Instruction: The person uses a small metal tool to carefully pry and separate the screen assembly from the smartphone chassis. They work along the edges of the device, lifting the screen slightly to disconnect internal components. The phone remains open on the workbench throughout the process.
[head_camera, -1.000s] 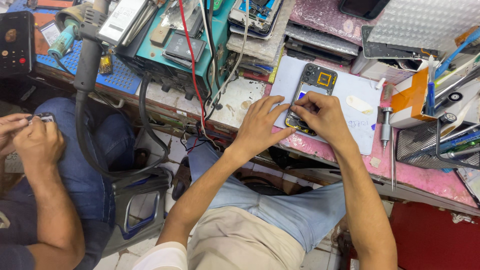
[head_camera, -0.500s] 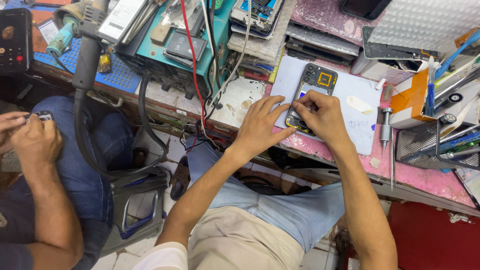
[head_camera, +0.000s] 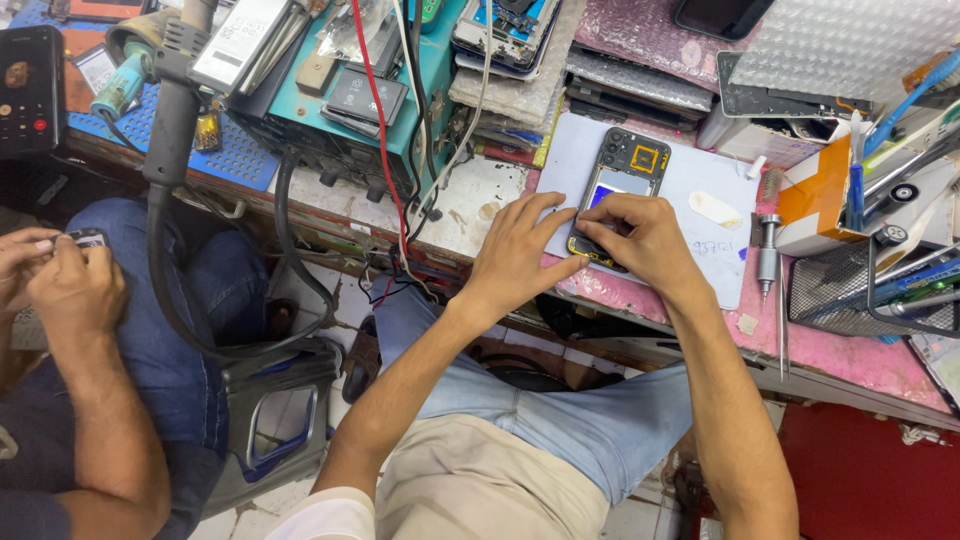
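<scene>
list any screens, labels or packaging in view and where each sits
Lit phone screen: far left bench edge, black with small red and orange dots.
White label: on a grey box, top left.
Bubble-wrap sheet: top right, silvery.
Opened phone: on grey mat under both hands, dark frame, blue patch.

Your one head camera looks almost straight down, quite close, at your lap and the workbench (head_camera: 860, 365).

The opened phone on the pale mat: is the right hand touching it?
Touching. The head view shows the right hand with its fingers lying directly on the lower part of the opened phone, no gap between them.
</scene>
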